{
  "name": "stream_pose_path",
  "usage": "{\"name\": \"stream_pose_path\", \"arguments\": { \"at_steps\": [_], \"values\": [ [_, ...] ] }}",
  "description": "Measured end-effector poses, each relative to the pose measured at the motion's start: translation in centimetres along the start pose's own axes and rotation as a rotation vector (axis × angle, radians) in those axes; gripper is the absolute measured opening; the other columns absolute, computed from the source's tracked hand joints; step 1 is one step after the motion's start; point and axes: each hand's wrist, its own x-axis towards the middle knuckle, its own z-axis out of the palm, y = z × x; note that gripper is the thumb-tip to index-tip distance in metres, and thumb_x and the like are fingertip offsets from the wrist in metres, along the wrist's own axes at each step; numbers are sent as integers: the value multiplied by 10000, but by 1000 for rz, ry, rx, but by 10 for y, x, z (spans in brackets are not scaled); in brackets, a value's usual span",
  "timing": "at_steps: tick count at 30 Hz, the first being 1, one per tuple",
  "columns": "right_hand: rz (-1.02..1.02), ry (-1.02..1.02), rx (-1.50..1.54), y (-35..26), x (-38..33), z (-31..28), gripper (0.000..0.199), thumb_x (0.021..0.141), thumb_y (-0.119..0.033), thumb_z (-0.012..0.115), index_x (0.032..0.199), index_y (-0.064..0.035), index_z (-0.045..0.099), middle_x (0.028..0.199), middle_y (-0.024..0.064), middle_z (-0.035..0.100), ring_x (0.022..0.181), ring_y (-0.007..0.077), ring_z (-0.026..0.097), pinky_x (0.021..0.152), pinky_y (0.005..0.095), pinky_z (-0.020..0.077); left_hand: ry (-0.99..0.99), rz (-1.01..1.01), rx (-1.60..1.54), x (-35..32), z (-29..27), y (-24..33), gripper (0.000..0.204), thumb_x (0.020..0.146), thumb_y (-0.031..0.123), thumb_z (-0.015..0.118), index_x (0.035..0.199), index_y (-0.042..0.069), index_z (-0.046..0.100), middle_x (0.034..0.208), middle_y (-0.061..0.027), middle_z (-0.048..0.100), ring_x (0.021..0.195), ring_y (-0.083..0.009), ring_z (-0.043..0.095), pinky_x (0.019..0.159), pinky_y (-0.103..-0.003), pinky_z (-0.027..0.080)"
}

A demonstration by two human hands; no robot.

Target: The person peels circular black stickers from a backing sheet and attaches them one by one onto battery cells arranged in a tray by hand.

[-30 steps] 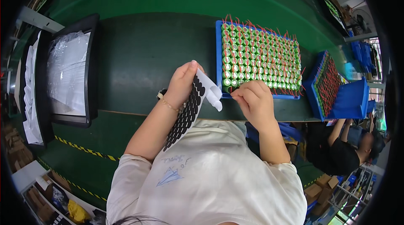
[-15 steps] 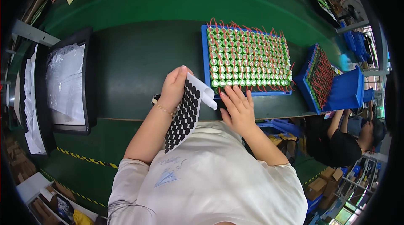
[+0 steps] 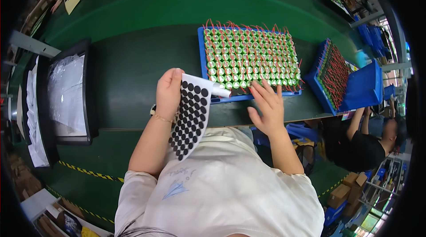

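Upright green cylindrical battery cells (image 3: 248, 55) with thin red wires fill a blue tray (image 3: 203, 55) on the bench. My left hand (image 3: 169, 92) is closed on the upper left edge of a white sheet of round black stickers (image 3: 191, 112). The sheet hangs down towards my shirt, and its curled upper right corner reaches the tray's front edge. My right hand (image 3: 269, 106) has its fingers stretched out and the thumb apart, fingertips at the front row of cells. A dark spot shows beside the index fingertip; whether it is a sticker I cannot make out.
On the right, a second blue tray (image 3: 313, 81) of red-wired cells stands tilted against a blue bin (image 3: 361, 87). A black tray (image 3: 88, 90) with plastic-wrapped white material lies at the left. Another person (image 3: 359, 146) works at the far right.
The sticker sheet and my left hand have shifted left, and the sheet faces up more. My right hand has moved right along the front row, its fingers still spread.
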Motion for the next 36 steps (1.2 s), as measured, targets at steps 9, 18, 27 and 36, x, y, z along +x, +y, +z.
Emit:
{"name": "stream_pose_path", "arguments": {
  "at_steps": [9, 18, 27, 36],
  "values": [
    [-229, 232, 434, -38, 48, -6, 361, 771, -66, 597, 1128, -33, 642, 1241, 193, 588, 1119, 355, 565, 951, 440, 448, -26, 200, 97, -21, -3, 72, 94, 984, 94, 540, 1048, 37, 579, 699, 81, 482, 616, 7, 372, 540, -178, 300],
    [-117, 123, 970, -73, 88, 22, 545, 857, -128, 577, 1367, 5, 436, 1368, 212, 475, 1170, 293, 534, 953, 394, 442, -49, 305, 195, -51, 2, 72, 244, 912, 69, 635, 1148, 21, 594, 1011, -50, 633, 836, -95, 602, 701, -241, 501],
    [-230, 43, 979, -64, 111, 11, 255, 816, -20, 594, 1067, -2, 637, 1288, 231, 505, 1123, 305, 553, 976, 416, 444, -198, 315, 560, -39, -5, 85, 213, 868, 65, 655, 1074, 26, 618, 948, -86, 612, 810, -190, 605, 675, -296, 487],
    [-378, -23, 658, -53, 117, -10, 340, 727, -11, 684, 1065, -29, 655, 1188, 157, 591, 1001, 275, 603, 766, 345, 477, -307, 221, 449, -34, -8, 70, 146, 904, 104, 607, 1030, 30, 617, 845, -86, 602, 745, -210, 583, 638, -319, 465]
  ]
}}
